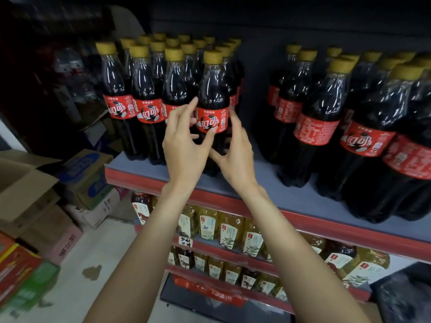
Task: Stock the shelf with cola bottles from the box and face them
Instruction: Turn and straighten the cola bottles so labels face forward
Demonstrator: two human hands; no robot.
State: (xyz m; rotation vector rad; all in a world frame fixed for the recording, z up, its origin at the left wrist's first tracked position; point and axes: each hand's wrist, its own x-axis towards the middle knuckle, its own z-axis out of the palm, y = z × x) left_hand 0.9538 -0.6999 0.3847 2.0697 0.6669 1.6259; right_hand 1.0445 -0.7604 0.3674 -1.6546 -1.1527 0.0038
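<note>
As hands (184, 148) cup it, btl (212, 99) base hidden

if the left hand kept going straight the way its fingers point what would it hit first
Most likely the front cola bottle: the left hand already reaches its red label. Depth is unclear, so contact can't be confirmed.
</note>
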